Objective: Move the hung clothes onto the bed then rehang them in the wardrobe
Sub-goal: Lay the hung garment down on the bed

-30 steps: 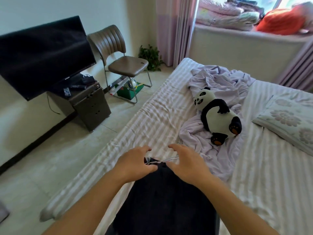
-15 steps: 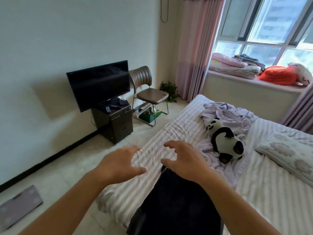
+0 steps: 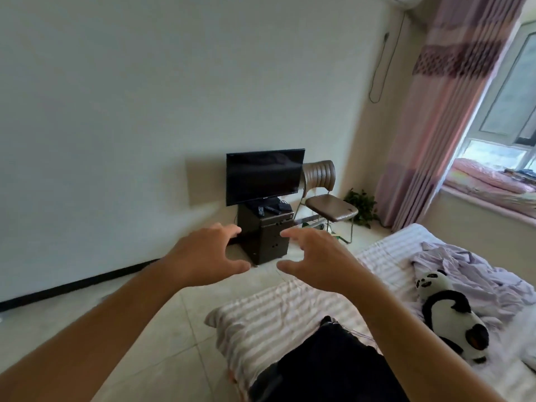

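Dark garment: it lies flat on the striped bed, near the bed's closer corner, at the bottom of the view. A thin wire hanger shows at its upper end, so it seems to be on its hanger; the hook itself is too thin to see well.
Left hand: raised in the air above the floor, fingers spread and lightly bent, thumb apart from them. It holds nothing and touches nothing.
Right hand: raised beside the left one with a gap between the two, fingers also spread and relaxed, empty. It is well above the garment and not in contact with it.
Other things on the bed: a crumpled lilac cloth and a panda toy that lies on it, just to the right of the dark garment.
Rest of room: a television on a dark cabinet, a brown chair beside it, pink curtains at the window.
Wardrobe: not in view.
Done, as I judge: at least one hung garment is moved onto the bed.
Left to do, as I judge: I cannot tell if more clothes are waiting in the wardrobe. All the rehanging is not yet started, because the garment lies on the bed.
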Demonstrator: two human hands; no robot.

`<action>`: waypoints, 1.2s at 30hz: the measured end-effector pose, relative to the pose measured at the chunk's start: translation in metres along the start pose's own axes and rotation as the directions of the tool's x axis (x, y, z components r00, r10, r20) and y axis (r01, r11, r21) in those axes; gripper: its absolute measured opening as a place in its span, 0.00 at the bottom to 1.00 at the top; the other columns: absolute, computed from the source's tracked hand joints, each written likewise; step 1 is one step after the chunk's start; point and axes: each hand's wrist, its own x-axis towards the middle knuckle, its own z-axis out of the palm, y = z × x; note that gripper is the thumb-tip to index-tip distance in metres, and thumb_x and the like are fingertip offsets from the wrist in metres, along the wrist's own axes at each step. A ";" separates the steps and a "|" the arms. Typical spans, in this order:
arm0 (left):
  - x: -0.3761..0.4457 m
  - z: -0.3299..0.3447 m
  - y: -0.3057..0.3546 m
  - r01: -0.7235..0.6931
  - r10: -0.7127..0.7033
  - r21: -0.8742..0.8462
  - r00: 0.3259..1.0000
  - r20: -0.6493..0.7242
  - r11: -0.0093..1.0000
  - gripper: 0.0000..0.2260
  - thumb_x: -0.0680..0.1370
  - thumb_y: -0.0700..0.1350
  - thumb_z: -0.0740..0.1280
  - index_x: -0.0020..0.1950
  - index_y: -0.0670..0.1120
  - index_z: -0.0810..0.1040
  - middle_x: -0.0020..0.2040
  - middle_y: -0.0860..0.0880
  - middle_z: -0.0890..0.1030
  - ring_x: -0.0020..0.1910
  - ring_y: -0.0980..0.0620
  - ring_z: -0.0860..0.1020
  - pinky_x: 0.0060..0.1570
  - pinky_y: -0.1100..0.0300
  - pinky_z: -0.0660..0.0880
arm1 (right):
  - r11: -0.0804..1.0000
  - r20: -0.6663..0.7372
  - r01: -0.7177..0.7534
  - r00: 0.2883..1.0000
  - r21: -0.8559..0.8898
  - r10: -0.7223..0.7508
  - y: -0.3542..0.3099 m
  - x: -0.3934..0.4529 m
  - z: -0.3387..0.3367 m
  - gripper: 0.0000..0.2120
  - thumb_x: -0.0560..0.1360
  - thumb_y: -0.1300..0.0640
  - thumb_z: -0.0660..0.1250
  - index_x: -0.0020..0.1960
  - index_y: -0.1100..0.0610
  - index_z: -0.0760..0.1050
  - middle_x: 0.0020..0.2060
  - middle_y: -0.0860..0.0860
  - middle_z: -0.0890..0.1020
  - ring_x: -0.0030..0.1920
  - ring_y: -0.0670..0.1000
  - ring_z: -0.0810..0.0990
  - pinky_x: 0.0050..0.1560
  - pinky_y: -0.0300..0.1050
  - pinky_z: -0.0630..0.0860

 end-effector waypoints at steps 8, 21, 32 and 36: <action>-0.108 -0.040 -0.021 0.266 -0.265 0.011 0.962 -0.061 0.964 0.36 0.72 0.66 0.68 0.76 0.57 0.60 0.73 0.52 0.69 0.67 0.51 0.71 0.63 0.53 0.70 | 0.954 0.140 0.299 0.944 0.017 -0.298 -0.075 -0.009 -0.007 0.32 0.74 0.42 0.70 0.75 0.47 0.64 0.71 0.49 0.72 0.67 0.51 0.73 0.67 0.52 0.71; -0.340 -0.110 -0.087 0.676 -0.665 -0.033 0.714 -0.218 0.736 0.36 0.72 0.68 0.67 0.76 0.60 0.60 0.72 0.53 0.69 0.68 0.50 0.71 0.64 0.54 0.70 | 0.743 0.159 0.657 0.726 0.126 -0.669 -0.279 -0.061 0.021 0.32 0.74 0.40 0.69 0.74 0.44 0.65 0.69 0.45 0.73 0.65 0.49 0.74 0.66 0.51 0.72; -0.598 -0.153 -0.123 0.855 -0.825 -0.017 0.496 -0.271 0.519 0.37 0.72 0.67 0.67 0.77 0.58 0.58 0.76 0.55 0.65 0.71 0.52 0.68 0.65 0.53 0.70 | 0.524 0.182 0.807 0.491 0.271 -0.852 -0.490 -0.190 0.060 0.30 0.73 0.41 0.70 0.73 0.42 0.66 0.68 0.45 0.73 0.65 0.48 0.74 0.65 0.51 0.73; -0.680 -0.167 -0.123 0.886 -0.853 -0.069 0.417 -0.315 0.459 0.36 0.73 0.65 0.68 0.77 0.56 0.60 0.76 0.54 0.64 0.72 0.52 0.67 0.66 0.53 0.70 | 0.438 0.174 0.833 0.402 0.340 -0.899 -0.559 -0.241 0.076 0.30 0.74 0.42 0.71 0.73 0.44 0.67 0.67 0.45 0.74 0.64 0.50 0.75 0.65 0.52 0.74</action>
